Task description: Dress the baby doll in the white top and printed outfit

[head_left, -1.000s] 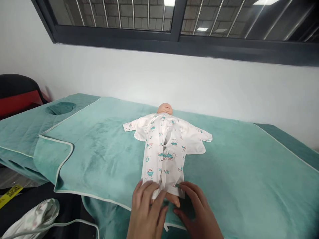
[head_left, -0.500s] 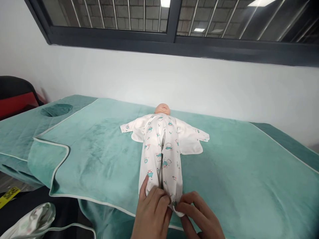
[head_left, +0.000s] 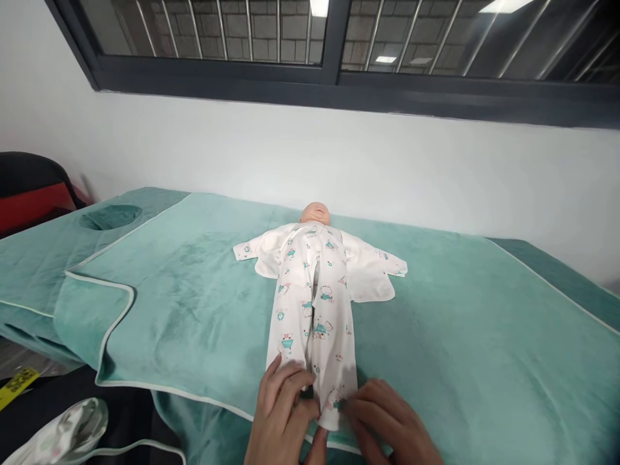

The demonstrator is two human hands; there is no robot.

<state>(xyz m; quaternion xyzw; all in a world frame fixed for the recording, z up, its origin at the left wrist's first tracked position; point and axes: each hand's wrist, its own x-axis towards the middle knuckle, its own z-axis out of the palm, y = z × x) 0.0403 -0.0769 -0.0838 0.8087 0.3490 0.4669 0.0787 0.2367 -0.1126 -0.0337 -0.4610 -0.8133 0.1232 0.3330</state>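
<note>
A baby doll lies on its back, its head (head_left: 315, 212) toward the wall. It wears a white printed top (head_left: 371, 265) with the sleeves spread out to both sides. White printed baby pants (head_left: 334, 323) cover its front, legs pointing toward me. My left hand (head_left: 285, 413) is closed at the lower ends of the pant legs, its thumb near the bottom hem of the right-hand leg. At the outer edge of that same leg, my right hand (head_left: 387, 420) has its fingertips drawn together on the cloth; they are slightly blurred. The doll's feet are hidden.
A green blanket (head_left: 194, 303) with pale piping covers the bed, which has a face hole (head_left: 110, 217) at the left. Lower left lie a rolled printed cloth (head_left: 72, 429) and a yellow tag (head_left: 18, 386). A red and black chair (head_left: 36, 194) stands far left. A wall and window (head_left: 334, 77) close off the back.
The right-hand pant leg has straightened, its cuff now flatter and lower. My left hand has shifted slightly left and down. My right hand remains at the leg's outer edge.
</note>
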